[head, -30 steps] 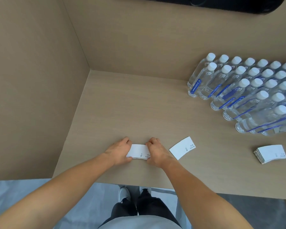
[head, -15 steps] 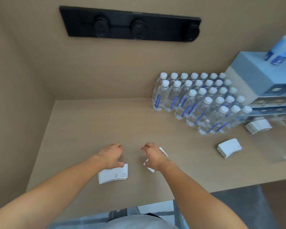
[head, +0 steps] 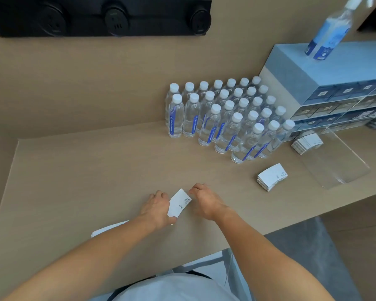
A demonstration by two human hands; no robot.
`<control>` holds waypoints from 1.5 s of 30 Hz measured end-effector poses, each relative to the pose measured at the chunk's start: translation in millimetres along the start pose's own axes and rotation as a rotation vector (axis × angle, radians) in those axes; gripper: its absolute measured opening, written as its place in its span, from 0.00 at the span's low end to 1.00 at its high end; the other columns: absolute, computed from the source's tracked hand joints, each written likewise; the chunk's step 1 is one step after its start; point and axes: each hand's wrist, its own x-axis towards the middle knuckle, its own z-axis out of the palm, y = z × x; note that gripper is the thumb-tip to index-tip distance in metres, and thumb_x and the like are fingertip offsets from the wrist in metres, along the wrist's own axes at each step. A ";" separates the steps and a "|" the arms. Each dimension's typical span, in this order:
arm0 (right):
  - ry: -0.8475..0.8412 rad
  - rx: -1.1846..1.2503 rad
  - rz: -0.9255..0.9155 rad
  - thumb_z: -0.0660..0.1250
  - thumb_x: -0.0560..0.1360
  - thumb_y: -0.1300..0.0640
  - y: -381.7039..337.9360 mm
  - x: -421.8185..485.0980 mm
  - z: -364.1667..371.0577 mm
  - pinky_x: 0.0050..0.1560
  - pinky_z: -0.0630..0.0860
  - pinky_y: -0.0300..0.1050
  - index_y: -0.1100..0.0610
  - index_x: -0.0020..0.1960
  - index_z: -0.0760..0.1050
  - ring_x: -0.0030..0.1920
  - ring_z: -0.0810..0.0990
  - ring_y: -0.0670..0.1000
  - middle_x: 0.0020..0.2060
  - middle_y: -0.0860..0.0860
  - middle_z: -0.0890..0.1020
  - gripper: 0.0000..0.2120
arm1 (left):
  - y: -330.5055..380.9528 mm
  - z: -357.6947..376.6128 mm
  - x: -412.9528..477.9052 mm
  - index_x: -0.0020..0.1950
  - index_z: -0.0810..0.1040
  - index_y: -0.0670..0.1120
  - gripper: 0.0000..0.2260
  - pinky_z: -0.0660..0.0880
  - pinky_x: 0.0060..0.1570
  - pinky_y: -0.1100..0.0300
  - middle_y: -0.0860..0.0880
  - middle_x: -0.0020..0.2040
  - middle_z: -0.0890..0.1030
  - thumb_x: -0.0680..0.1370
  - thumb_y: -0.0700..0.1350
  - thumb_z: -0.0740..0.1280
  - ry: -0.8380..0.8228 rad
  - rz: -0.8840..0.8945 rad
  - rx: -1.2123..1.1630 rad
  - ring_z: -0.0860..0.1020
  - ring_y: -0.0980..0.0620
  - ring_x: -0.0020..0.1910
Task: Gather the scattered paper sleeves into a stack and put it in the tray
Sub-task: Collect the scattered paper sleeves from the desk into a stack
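Note:
A single white paper sleeve (head: 179, 202) lies tilted on the tan counter between my hands. My left hand (head: 157, 208) pinches its lower left edge with thumb and fingers. My right hand (head: 204, 200) hovers just right of it, fingers curled, holding nothing. A small pile of sleeves (head: 109, 228) lies under my left forearm, mostly hidden. Another stack of sleeves (head: 271, 177) rests to the right. A clear plastic tray (head: 339, 168) sits at the far right with a further stack of sleeves (head: 306, 143) at its far end.
Several rows of water bottles (head: 226, 118) stand behind the work area. A blue-grey drawer unit (head: 326, 83) with a bottle (head: 328, 33) on top is at the right. A black socket strip (head: 100, 16) hangs on the back wall. The counter's front edge is close to my body.
The pile I squared with both hands now lies under my left forearm. My left hand has moved to the single sleeve and gripped it; my right hand has come off it.

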 end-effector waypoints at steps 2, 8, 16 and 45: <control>-0.019 -0.014 -0.025 0.65 0.72 0.65 -0.6 4.6 4.0 0.61 0.73 0.49 0.56 0.70 0.69 0.65 0.67 0.53 0.65 0.50 0.71 0.27 | 3.6 5.6 -0.4 0.64 0.68 0.44 0.31 0.74 0.56 0.52 0.47 0.62 0.69 0.70 0.59 0.72 -0.023 -0.029 0.013 0.69 0.46 0.62; -0.024 -0.093 -0.124 0.67 0.73 0.64 -14.9 28.2 19.9 0.55 0.75 0.47 0.56 0.69 0.68 0.65 0.67 0.53 0.66 0.48 0.70 0.26 | 7.4 20.3 2.2 0.63 0.67 0.44 0.29 0.71 0.51 0.58 0.47 0.61 0.68 0.69 0.54 0.73 -0.014 -0.045 0.051 0.67 0.47 0.60; -0.037 -0.224 -0.171 0.67 0.73 0.64 -16.0 36.8 17.0 0.53 0.75 0.47 0.56 0.65 0.71 0.64 0.68 0.52 0.63 0.49 0.71 0.21 | -5.9 16.5 0.2 0.62 0.68 0.43 0.26 0.75 0.55 0.54 0.47 0.61 0.67 0.70 0.49 0.74 -0.017 0.017 0.009 0.66 0.47 0.61; -0.126 -0.227 -0.421 0.76 0.64 0.47 -171.1 43.1 59.7 0.53 0.72 0.45 0.59 0.63 0.70 0.61 0.72 0.54 0.58 0.53 0.71 0.32 | -139.0 7.6 -106.2 0.64 0.68 0.42 0.23 0.73 0.61 0.52 0.46 0.62 0.68 0.72 0.43 0.72 0.096 -0.204 0.122 0.65 0.47 0.64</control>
